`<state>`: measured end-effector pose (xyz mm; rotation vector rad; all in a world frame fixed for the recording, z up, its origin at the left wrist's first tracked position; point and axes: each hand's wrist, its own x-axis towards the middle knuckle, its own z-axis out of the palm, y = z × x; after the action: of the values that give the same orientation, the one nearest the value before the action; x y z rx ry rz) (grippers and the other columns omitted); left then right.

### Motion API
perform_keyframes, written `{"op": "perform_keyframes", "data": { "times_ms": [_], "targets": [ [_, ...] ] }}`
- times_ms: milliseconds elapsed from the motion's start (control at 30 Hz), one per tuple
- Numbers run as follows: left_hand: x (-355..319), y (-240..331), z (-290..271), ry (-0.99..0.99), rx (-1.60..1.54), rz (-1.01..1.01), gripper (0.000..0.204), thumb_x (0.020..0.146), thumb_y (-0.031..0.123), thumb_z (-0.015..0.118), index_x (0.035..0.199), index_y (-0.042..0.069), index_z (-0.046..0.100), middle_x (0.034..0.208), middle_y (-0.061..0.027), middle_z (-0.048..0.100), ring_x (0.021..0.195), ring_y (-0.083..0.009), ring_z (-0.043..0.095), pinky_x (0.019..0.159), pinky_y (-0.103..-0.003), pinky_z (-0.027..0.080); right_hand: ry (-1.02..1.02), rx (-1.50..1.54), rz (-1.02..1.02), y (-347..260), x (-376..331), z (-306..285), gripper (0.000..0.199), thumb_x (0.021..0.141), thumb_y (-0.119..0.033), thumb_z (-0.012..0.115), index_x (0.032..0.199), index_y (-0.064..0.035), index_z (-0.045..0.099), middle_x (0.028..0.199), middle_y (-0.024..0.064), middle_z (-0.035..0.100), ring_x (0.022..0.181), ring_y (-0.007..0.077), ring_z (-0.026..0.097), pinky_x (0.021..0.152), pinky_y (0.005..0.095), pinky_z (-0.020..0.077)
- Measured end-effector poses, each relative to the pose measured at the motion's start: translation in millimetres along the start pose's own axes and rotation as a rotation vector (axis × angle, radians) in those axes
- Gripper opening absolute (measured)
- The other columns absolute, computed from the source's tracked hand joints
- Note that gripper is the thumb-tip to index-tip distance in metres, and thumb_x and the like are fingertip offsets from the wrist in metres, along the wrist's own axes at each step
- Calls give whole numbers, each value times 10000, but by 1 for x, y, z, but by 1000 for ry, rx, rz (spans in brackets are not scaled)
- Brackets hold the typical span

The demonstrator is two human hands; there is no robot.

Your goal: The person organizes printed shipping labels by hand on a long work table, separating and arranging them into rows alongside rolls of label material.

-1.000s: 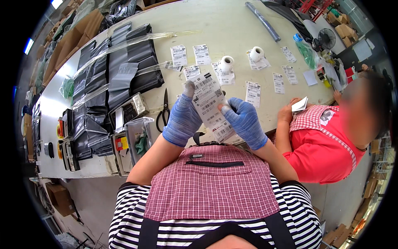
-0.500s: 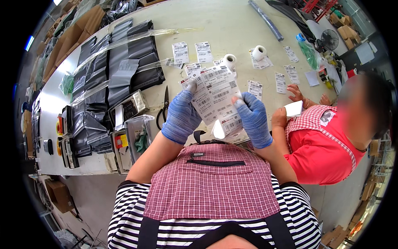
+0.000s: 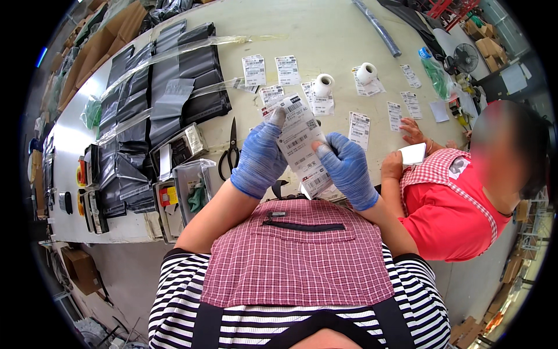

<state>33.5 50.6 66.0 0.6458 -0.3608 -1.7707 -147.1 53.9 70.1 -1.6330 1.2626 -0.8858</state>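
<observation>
In front of my apron I hold a stack of printed shipping labels with both hands. My left hand, in a blue knit glove, grips its left side, thumb laid on the upper part. My right hand, gloved alike, pinches the right edge with the thumb on top. How many labels are in the stack I cannot tell. Just beyond it, a white label roll stands on spread labels. Black-handled scissors lie to the left of my left hand.
Black plastic mailer bags lie in piles on the table's left, by a clear bin. A second label roll stands to the right. At my right a co-worker in red holds a white paper near more labels.
The wide spread of labels in my hands has narrowed to one strip-like stack. My right hand has shifted slightly left. The co-worker's hands stay almost where they were.
</observation>
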Motion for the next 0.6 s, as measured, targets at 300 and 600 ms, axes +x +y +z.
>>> {"op": "perform_keyframes", "data": {
  "times_ms": [300,600],
  "targets": [
    [3,5,-6,35,-34,42,482,945,402,541,1251,30,515,1124,-199,626,1042,-318,630,909,-467,527,-218,275,136,3,0,-6,346,941,-311,594,939,26,667,691,27,608,634,67,532,572,227,450],
    [0,7,1,171,-130,95,377,977,326,498,1256,72,508,1140,-153,619,1030,-300,625,905,-461,520,-108,294,100,5,-5,4,310,953,-283,591,856,6,647,671,0,584,616,40,497,543,226,437]
  ]
}}
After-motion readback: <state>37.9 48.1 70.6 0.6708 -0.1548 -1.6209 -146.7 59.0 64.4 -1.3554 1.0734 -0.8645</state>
